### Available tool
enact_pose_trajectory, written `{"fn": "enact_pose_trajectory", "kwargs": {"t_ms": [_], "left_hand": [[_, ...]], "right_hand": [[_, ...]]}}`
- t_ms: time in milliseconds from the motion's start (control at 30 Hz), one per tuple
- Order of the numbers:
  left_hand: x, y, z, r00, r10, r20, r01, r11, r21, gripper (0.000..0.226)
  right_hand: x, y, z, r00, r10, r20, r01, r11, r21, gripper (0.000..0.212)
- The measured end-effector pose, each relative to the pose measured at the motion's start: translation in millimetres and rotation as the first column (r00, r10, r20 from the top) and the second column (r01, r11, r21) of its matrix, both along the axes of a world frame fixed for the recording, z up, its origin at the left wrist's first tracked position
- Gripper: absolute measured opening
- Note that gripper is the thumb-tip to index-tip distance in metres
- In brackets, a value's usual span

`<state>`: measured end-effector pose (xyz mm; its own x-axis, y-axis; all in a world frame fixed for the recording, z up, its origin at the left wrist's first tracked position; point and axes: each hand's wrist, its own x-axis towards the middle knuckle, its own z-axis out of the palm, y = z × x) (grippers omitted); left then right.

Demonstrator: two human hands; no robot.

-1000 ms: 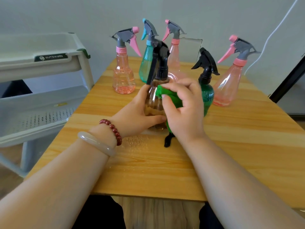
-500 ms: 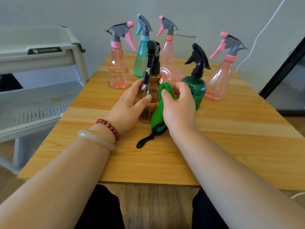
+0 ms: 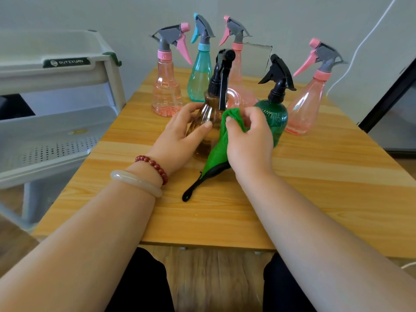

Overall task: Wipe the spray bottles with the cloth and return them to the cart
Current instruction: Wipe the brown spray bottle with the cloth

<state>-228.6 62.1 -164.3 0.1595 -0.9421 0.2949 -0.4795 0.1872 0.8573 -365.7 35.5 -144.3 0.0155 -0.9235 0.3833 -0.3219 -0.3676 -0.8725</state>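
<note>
A brown spray bottle (image 3: 210, 113) with a black trigger head stands upright on the wooden table (image 3: 315, 188). My left hand (image 3: 180, 136) grips its body from the left. My right hand (image 3: 249, 140) pinches a green cloth (image 3: 216, 152) against the bottle's right side; the cloth's black loop trails onto the table. Just right of it stands a dark green bottle (image 3: 275, 113) with a black head. Behind are a pink bottle (image 3: 166, 86), a teal bottle (image 3: 200, 79), another pink bottle (image 3: 236, 64) partly hidden, and a pink bottle (image 3: 308, 102) at the right.
A white tiered cart (image 3: 56, 122) stands left of the table, with a perforated lower shelf and a labelled top tray. A white cable (image 3: 360, 46) hangs on the wall at the right. A dark frame (image 3: 389, 95) leans beyond the table's right edge.
My right hand has slid the cloth from the bottle's front to its right side. The brown bottle has turned so its trigger faces me. The view has dropped slightly.
</note>
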Motion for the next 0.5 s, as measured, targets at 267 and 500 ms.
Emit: {"fn": "enact_pose_trajectory", "kwargs": {"t_ms": [267,500], "left_hand": [[0,-3,-1,0.997,0.073,-0.021,-0.074,0.994,-0.083,0.053],[3,-5,-3,0.997,0.078,-0.019,-0.079,0.996,-0.050,0.057]], "right_hand": [[12,-2,-4,0.999,-0.030,0.022,0.030,1.000,0.005,0.009],[21,0,10,0.998,0.001,0.059,0.004,0.996,-0.090,0.006]]}}
